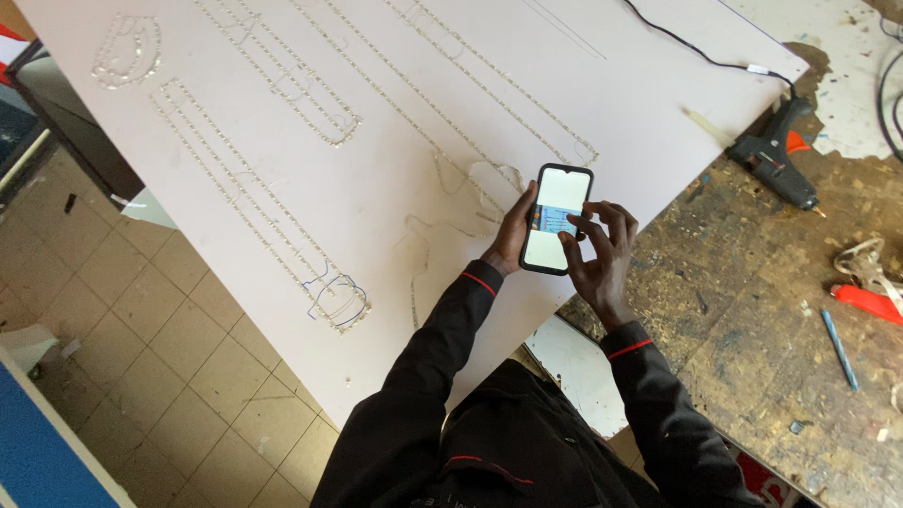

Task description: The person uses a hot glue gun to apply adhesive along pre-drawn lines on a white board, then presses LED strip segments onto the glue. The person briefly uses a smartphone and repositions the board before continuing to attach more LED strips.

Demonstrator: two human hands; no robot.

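Smartphone (557, 218) with a lit screen, held upright-tilted above the near edge of the white board (395, 122), close to the board's near right side. Cradled from behind and along its left edge by the left hand (515, 235), fingers curled shut around the case. Met on the screen by the right hand (602, 252), fingers loosely bent, thumb pressed to the glass, gripping nothing. Likely light, rigid, smooth-backed and slippery, with a breakable glass face; best taken by the long side edges, not the screen. Beaded outlines glued across the board. Off the board's right corner, on the worn workbench (771, 310): black glue gun (776, 155) with its cable, blue pen (840, 350) and red tool (867, 301) near the right edge.
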